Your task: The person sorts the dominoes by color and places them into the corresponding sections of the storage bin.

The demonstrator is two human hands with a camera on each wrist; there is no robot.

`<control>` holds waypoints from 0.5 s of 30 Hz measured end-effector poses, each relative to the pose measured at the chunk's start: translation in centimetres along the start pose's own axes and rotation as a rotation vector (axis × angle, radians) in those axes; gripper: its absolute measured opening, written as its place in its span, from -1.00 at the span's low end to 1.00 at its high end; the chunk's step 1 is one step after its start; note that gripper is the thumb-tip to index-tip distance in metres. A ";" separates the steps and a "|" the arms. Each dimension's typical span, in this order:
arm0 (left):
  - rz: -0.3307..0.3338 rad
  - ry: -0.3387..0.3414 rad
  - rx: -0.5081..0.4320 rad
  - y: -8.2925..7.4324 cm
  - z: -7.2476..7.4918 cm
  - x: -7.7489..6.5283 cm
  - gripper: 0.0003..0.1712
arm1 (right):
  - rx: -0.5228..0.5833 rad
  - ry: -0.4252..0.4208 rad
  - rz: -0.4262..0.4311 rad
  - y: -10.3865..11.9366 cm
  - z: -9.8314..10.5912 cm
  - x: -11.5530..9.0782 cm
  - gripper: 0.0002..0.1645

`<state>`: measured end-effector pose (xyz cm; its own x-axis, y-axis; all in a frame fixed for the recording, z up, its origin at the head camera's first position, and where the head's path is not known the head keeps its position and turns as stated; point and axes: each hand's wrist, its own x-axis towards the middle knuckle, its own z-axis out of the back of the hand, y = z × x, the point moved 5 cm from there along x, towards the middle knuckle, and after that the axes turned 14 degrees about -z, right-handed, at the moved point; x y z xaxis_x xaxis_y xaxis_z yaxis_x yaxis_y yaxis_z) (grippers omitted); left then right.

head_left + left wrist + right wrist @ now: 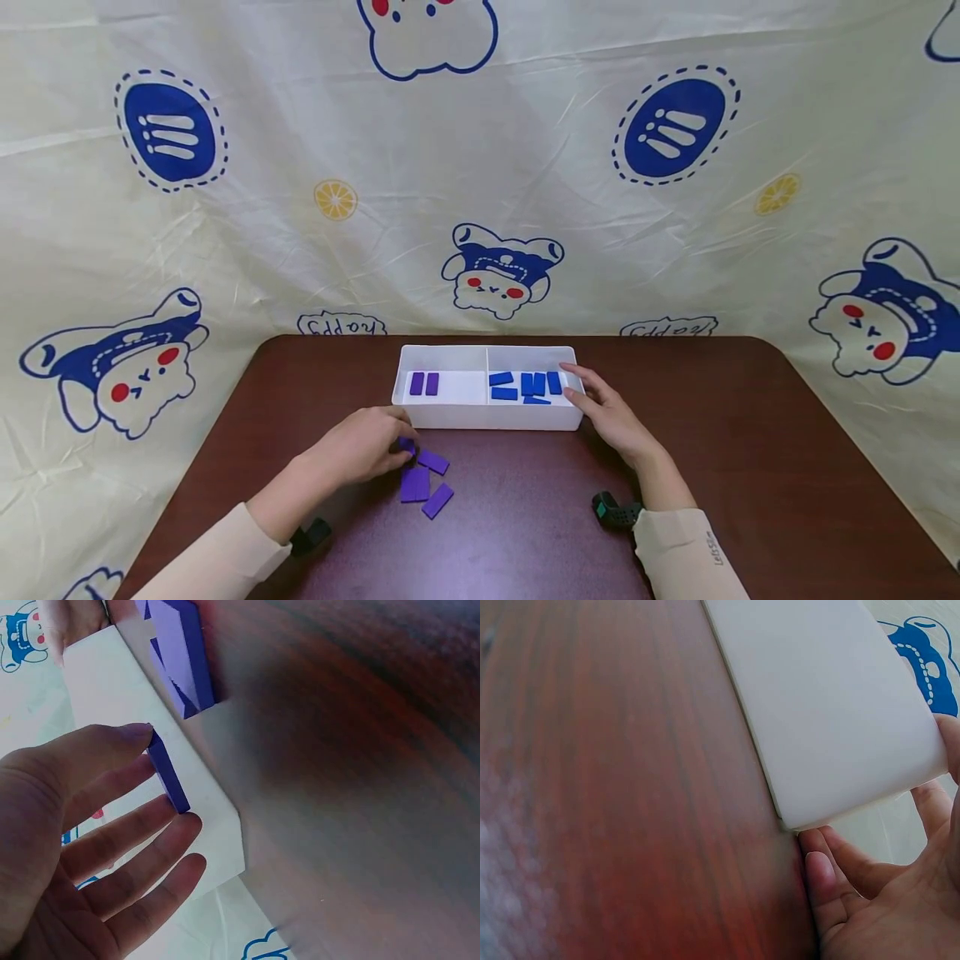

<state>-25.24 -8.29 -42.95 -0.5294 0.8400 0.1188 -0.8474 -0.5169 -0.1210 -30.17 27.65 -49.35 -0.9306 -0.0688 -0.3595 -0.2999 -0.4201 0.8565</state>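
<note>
My left hand point(367, 446) pinches a purple tile point(169, 772) between thumb and fingertips, just in front of the box's left end. On the table beside it lie several more purple tiles point(437, 500), some touching each other. The white two-compartment box point(480, 417) stands behind them. Two purple tiles point(432, 384) lie in its left compartment, and several blue tiles point(504, 393) in the right one. At the box's right end, my right hand point(611, 417) holds the end wall, thumb toward the front and a finger toward the back; the right wrist view shows other fingers low by the corner.
The brown table point(750, 467) extends on both sides of the box, its back edge close behind it. A pale patterned cloth point(525, 167) hangs beyond that edge. Dark straps point(617, 510) are on both wrists.
</note>
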 end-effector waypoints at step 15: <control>-0.056 -0.007 0.036 -0.6 1.0 0.6 -0.80 | 0.009 0.000 -0.007 -0.4 0.1 0.2 -0.29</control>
<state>-25.08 -7.65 -41.84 -0.4813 0.8666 0.1317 -0.8765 -0.4749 -0.0786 -30.32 27.89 -49.70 -0.9285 -0.0656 -0.3655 -0.3084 -0.4120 0.8574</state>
